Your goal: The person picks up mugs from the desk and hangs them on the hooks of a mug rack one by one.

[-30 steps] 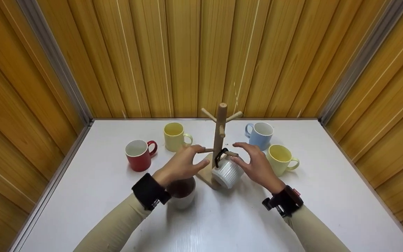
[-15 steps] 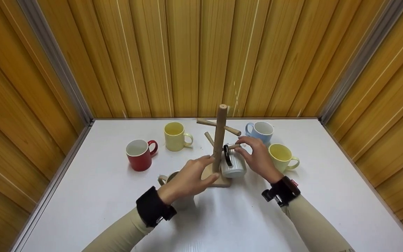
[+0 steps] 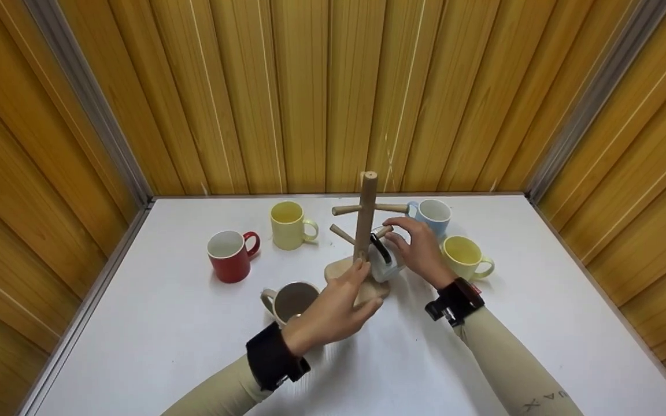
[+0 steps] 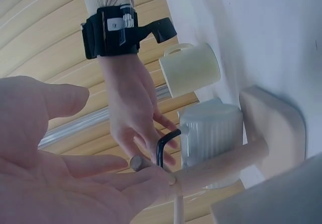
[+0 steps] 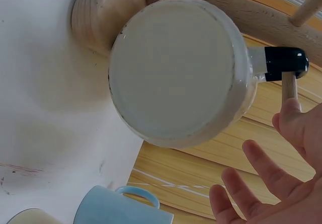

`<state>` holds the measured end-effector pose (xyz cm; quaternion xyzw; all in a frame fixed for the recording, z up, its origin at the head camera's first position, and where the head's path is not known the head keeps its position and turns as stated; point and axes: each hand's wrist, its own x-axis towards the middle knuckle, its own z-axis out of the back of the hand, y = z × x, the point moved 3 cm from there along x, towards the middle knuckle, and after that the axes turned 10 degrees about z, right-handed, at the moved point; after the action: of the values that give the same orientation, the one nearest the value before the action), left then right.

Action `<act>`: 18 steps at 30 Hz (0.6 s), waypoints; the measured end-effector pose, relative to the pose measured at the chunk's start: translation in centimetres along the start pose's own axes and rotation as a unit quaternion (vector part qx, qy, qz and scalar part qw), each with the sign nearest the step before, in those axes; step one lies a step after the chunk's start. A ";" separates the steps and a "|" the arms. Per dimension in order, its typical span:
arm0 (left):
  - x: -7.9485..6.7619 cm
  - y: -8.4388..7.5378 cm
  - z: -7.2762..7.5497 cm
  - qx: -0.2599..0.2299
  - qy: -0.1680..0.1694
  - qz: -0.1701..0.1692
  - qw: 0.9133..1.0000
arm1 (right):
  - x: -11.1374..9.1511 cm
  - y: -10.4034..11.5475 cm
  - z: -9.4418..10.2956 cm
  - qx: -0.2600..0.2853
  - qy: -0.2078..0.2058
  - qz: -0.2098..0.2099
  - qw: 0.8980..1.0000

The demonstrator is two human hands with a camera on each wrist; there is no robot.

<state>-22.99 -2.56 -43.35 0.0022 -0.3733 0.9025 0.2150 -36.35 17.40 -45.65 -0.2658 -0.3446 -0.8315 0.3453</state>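
Note:
A wooden mug rack [image 3: 366, 216] stands on the white table. From one lower peg hangs a white ribbed mug [image 5: 173, 73] by its black handle [image 5: 287, 63]; its pale bottom faces the right wrist camera. My left hand [image 3: 336, 306] reaches to the lower post, its straight fingertips touching the wood, its thumb apart. In the left wrist view its palm [image 4: 75, 183] is turned up. At the tip of the mug's peg [image 5: 289, 88], my right hand [image 3: 422, 248] pinches the wood with thumb and forefinger; its other fingers [image 5: 269, 168] are spread apart.
A grey-brown mug [image 3: 295, 300] stands by my left wrist. Farther left are a red mug [image 3: 229, 260] and a yellow mug [image 3: 288, 228]. A blue mug [image 3: 434, 216] and another yellow mug [image 3: 463, 257] stand just right of the rack. Wood-patterned walls [image 3: 310, 98] enclose the table.
The rack has turned on the table, its pegs and the hanging mug swinging round to the back right. My left hand has moved right along with it; my right hand has shifted slightly back.

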 end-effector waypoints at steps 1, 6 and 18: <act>0.0 0.0 -0.1 0.001 -0.001 0.003 1.000 | 0.0 0.0 -0.1 0.001 -0.001 0.001 1.000; -0.1 0.1 -0.3 0.003 -0.004 0.005 1.000 | -0.1 -0.2 -0.2 0.005 -0.007 0.000 1.000; 0.0 0.4 -0.1 0.012 -0.010 -0.008 1.000 | -0.3 -0.5 -0.5 0.005 -0.006 0.001 1.000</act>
<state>-23.11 -2.75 -43.75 0.0169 -0.3648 0.9050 0.2181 -36.62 17.43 -46.34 -0.2699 -0.3502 -0.8278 0.3453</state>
